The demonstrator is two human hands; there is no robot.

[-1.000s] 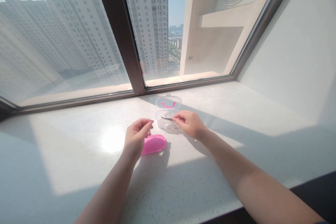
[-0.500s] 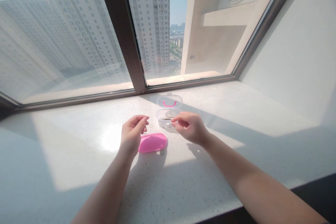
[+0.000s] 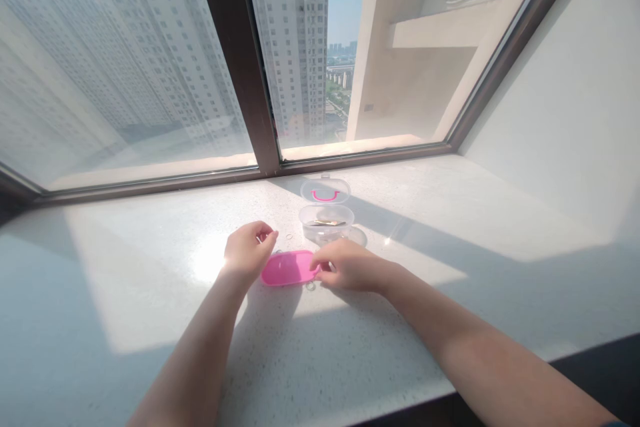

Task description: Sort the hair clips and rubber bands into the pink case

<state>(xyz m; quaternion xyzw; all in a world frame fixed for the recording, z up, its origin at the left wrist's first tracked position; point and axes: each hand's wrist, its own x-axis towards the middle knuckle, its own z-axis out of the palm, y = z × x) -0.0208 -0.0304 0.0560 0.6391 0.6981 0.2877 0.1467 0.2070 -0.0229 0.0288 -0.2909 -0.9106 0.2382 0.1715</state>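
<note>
We see a smooth pink oblong plastic tray (image 3: 286,271) on the speckled white stone sill (image 3: 340,360). Our right hand (image 3: 350,265) pinches the tray's right rim; our left hand (image 3: 249,248) curls near its left end, grip unclear. Beyond the tray: an open clear oval plastic box (image 3: 308,229).

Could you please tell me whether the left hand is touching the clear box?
Apart: the head view shows white sill between the left hand and the clear box.
</note>
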